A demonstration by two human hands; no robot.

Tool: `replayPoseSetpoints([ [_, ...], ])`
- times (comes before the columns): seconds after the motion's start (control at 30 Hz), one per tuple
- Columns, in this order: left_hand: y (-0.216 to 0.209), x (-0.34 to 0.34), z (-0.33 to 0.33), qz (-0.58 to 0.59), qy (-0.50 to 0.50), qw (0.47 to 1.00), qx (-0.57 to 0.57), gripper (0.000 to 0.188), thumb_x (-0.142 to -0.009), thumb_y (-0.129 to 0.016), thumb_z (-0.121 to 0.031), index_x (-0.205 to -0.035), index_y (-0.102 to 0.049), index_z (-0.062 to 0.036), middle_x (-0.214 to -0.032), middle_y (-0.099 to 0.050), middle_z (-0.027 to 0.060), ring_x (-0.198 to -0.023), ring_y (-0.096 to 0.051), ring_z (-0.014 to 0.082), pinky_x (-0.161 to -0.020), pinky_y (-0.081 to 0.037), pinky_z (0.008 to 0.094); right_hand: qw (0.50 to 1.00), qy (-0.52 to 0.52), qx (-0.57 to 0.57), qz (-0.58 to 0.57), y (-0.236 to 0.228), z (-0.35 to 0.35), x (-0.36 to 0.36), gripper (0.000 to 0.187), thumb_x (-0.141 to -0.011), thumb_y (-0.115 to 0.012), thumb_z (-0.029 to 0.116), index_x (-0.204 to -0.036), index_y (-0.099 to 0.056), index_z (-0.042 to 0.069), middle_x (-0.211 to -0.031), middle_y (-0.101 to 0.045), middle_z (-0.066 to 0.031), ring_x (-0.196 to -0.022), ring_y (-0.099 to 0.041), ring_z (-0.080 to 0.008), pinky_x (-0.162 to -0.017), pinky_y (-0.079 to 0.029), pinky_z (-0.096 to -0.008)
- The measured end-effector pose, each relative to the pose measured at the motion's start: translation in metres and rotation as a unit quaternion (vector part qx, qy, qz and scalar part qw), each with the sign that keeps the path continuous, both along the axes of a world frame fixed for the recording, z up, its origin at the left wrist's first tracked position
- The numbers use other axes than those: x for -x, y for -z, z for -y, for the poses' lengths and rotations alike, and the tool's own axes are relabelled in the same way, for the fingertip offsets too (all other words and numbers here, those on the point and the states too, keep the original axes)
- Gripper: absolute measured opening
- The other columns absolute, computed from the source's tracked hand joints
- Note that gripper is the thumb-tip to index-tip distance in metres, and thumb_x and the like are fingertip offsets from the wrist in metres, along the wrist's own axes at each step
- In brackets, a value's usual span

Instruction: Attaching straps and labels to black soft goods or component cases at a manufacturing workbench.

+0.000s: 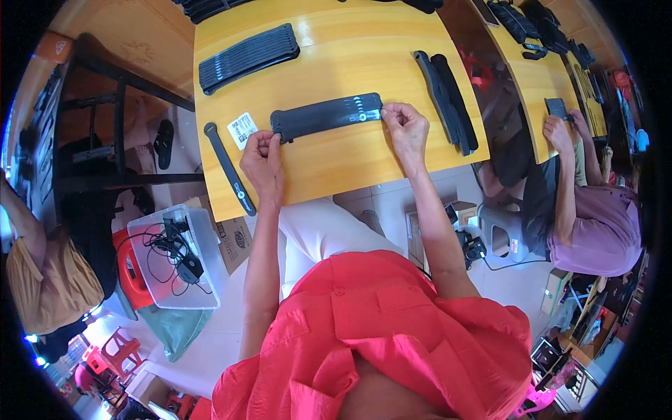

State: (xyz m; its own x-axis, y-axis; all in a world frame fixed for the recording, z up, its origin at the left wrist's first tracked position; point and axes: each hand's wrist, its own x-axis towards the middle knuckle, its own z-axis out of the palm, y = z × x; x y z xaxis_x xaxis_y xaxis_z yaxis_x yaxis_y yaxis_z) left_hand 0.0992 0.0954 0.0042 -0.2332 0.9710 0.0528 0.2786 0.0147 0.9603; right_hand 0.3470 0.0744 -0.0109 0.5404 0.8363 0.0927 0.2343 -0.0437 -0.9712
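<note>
A flat bundle of black straps [315, 119] lies across the wooden table in front of me, with small white print near its right end. My left hand [264, 166] is closed, its thumb and fingers pinching the bundle's left end. At the other end my right hand [407, 131] pinches the edge beside the white print. A single black strap [228, 164] with a slotted end lies slanted left of my left hand. Just behind that hand is a white printed label [243, 129], partly covered by my fingers.
A thicker stack of black straps [248, 59] rests at the table's [329, 171] far left, and long black straps [448, 101] lie at its right. A clear plastic bin [171, 280] with cables stands on the floor at left. To the right, a co-worker [595, 224] handles a dark piece at another table.
</note>
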Motion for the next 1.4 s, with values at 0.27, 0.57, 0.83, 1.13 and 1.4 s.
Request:
replayPoseSetpoints([
  [0.27,-0.005,-0.002,0.001,-0.02,0.0,1.0,0.013,0.006,-0.081,-0.063,-0.003,-0.084,-0.06,0.0008,-0.067,-0.057,0.0011,-0.057,-0.048,0.0052,-0.053,-0.041,0.0196,0.999,0.008,0.012,0.029,-0.006,0.001,0.0,0.009,-0.073,-0.068,0.002,-0.081,-0.066,-0.003,-0.072,-0.063,-0.0059,-0.056,-0.053,-0.008,-0.055,-0.045,-0.0224],
  [0.57,-0.003,-0.001,0.001,-0.017,0.0,1.0,-0.002,0.007,-0.081,-0.063,-0.004,-0.084,-0.06,0.0013,-0.067,-0.057,0.0018,-0.057,-0.048,0.006,-0.054,-0.041,0.0204,1.0,0.009,0.018,0.001,-0.007,0.001,0.003,0.007,-0.075,-0.067,0.002,-0.08,-0.066,-0.003,-0.069,-0.062,-0.0055,-0.053,-0.053,-0.0081,-0.05,-0.044,-0.0222],
  [0.83,-0.006,-0.004,0.001,-0.046,-0.006,0.999,-0.021,0.007,-0.08,-0.064,-0.004,-0.084,-0.06,0.0009,-0.067,-0.058,0.0024,-0.057,-0.049,0.0065,-0.054,-0.042,0.0204,1.0,0.004,0.016,0.006,-0.011,0.002,0.003,0.007,-0.076,-0.066,0.001,-0.081,-0.065,-0.003,-0.067,-0.062,-0.0057,-0.051,-0.054,-0.0082,-0.048,-0.045,-0.0227],
  [1.13,0.0,-0.001,-0.001,-0.037,-0.004,0.999,-0.013,0.007,-0.08,-0.064,-0.004,-0.083,-0.06,0.0002,-0.067,-0.058,0.0029,-0.056,-0.05,0.0068,-0.053,-0.042,0.0209,1.0,-0.001,0.007,0.019,-0.003,0.001,0.001,0.008,-0.075,-0.067,0.001,-0.082,-0.065,-0.003,-0.069,-0.061,-0.0064,-0.051,-0.055,-0.0088,-0.048,-0.045,-0.0229],
  [1.4,-0.001,-0.003,0.0,-0.045,-0.006,0.998,-0.043,0.006,-0.079,-0.064,-0.003,-0.082,-0.06,0.0005,-0.066,-0.058,0.0028,-0.056,-0.048,0.007,-0.053,-0.041,0.0212,1.0,0.003,0.005,0.021,-0.008,0.001,0.005,0.008,-0.075,-0.067,0.0,-0.082,-0.065,-0.004,-0.07,-0.061,-0.0071,-0.051,-0.055,-0.0091,-0.048,-0.045,-0.0227],
])
